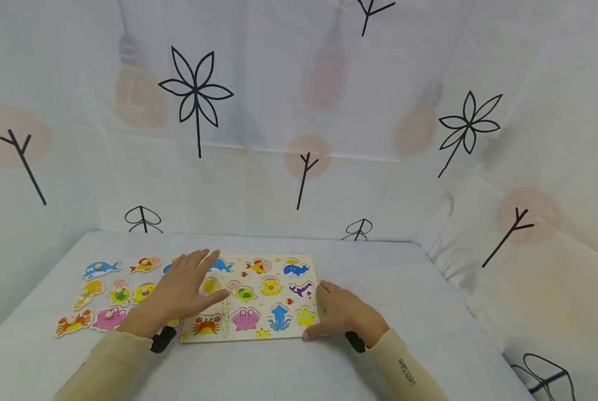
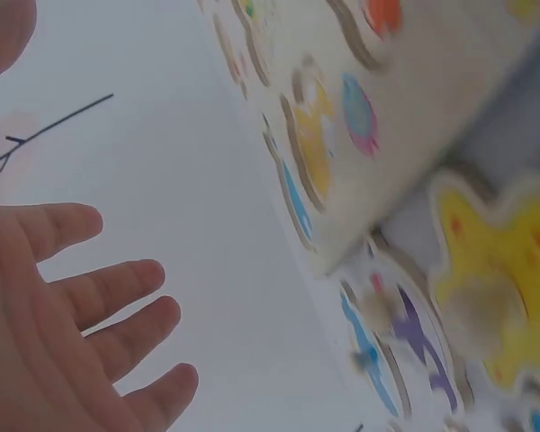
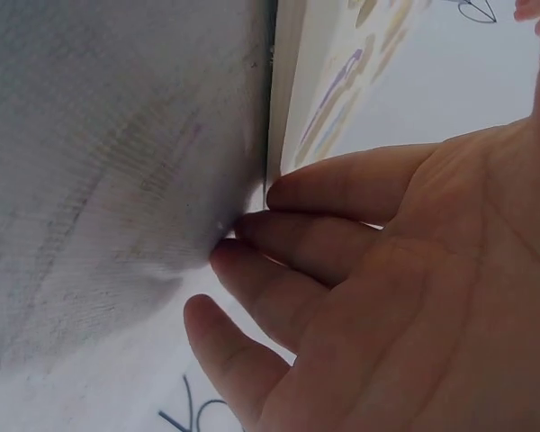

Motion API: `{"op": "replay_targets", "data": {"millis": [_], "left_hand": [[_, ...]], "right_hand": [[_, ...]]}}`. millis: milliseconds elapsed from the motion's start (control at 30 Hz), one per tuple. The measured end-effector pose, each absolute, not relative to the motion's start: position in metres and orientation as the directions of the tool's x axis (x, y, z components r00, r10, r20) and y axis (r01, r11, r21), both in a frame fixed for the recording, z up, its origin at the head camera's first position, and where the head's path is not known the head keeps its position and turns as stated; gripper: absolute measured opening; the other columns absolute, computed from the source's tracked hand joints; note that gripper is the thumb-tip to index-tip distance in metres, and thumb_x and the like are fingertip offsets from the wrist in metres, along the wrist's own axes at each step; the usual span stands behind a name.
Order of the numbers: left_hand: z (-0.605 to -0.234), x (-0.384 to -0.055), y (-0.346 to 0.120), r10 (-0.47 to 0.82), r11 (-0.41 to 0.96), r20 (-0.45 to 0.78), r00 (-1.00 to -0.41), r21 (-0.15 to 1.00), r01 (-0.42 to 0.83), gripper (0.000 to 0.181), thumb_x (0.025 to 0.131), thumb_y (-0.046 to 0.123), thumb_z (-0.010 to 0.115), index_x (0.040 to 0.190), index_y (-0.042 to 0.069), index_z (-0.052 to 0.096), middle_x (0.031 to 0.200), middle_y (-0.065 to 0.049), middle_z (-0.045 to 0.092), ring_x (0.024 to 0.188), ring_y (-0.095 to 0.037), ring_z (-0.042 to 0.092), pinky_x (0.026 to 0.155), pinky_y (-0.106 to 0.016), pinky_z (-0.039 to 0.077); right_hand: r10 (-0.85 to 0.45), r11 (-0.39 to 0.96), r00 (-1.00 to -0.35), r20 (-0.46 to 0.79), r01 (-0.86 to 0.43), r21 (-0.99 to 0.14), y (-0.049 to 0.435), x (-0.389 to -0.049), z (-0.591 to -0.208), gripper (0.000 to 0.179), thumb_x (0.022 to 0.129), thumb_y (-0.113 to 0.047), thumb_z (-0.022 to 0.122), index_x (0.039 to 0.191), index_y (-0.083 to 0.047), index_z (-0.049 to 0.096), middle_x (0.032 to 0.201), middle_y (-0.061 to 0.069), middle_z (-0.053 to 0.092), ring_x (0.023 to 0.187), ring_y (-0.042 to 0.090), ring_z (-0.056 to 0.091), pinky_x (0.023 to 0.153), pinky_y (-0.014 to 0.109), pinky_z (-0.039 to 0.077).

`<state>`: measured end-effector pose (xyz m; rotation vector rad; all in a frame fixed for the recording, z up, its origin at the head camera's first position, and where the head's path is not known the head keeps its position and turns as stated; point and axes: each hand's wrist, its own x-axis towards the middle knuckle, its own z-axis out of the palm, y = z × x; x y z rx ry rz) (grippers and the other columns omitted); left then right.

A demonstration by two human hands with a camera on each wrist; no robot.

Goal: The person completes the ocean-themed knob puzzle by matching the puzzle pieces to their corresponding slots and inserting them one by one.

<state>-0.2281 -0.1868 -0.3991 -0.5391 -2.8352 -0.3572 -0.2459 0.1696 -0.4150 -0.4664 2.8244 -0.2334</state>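
Note:
A wooden puzzle board [image 1: 294, 332] with printed sea animals lies flat on the table. My left hand [image 1: 184, 287] is over its left part, thumb and fingers spread, holding nothing. In the left wrist view the fingers [image 2: 117, 292] are apart, beside the board's corner. My right hand [image 1: 344, 312] touches the board's right edge, with its thumb by the near right corner. Seen from the right wrist, its fairly straight fingertips [image 3: 283, 191] meet the edge. Loose knobbed pieces lie left of the board, among them a crab [image 1: 73, 322], a pink shell [image 1: 108, 318] and a yellow starfish [image 2: 495, 279].
More pieces lie in rows at the left: a blue dolphin-like one [image 1: 101, 269], a red and yellow fish [image 1: 145, 264] and a yellow octopus [image 1: 143, 292]. My left forearm partly covers others. White cloth [image 1: 259, 189] with printed plants hangs behind the white table [image 1: 389, 278].

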Motion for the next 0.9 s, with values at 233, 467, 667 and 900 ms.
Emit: {"op": "replay_targets", "data": {"millis": [233,467,667,900], "left_hand": [[-0.396,-0.229,-0.214,0.297,0.917,0.244,-0.923,0.195,0.347,0.084,0.083,0.058,0.062,0.146,0.007,0.036,0.142,-0.022,0.042,0.129,-0.043,0.038,0.102,-0.06,0.029],[-0.391,-0.237,-0.234,0.225,0.918,0.143,-0.964,0.3,0.259,0.079,0.084,0.052,0.065,0.142,0.004,0.04,0.138,-0.026,0.043,0.124,-0.047,0.04,0.095,-0.064,0.035],[-0.39,-0.245,-0.246,0.193,0.923,0.09,-0.977,0.321,0.212,0.073,0.082,0.044,0.07,0.138,0.005,0.046,0.136,-0.026,0.044,0.123,-0.047,0.042,0.091,-0.065,0.037],[-0.394,-0.257,-0.256,0.198,0.916,0.027,-0.98,0.352,0.195,0.057,0.083,0.031,0.073,0.13,0.006,0.053,0.12,-0.018,0.054,0.105,-0.035,0.053,0.088,-0.057,0.043]], "right_hand": [[-0.339,0.927,-0.911,-0.236,-0.281,-0.25,0.172,-0.245,-0.416,0.126,0.053,-0.076,0.073,0.148,-0.005,0.029,0.152,0.013,0.028,0.138,0.031,0.03,0.109,0.05,0.027],[-0.355,0.908,-0.907,-0.229,-0.275,-0.316,0.175,-0.245,-0.419,0.121,0.055,-0.071,0.076,0.148,-0.008,0.031,0.153,0.011,0.028,0.137,0.03,0.03,0.108,0.051,0.028],[-0.369,0.897,-0.904,-0.214,-0.286,-0.337,0.177,-0.245,-0.419,0.119,0.056,-0.07,0.076,0.148,-0.008,0.032,0.153,0.01,0.027,0.139,0.03,0.028,0.108,0.051,0.027],[-0.385,0.888,-0.898,-0.211,-0.299,-0.348,0.177,-0.245,-0.422,0.119,0.056,-0.069,0.077,0.148,-0.007,0.033,0.154,0.01,0.027,0.139,0.03,0.027,0.109,0.051,0.026]]}}
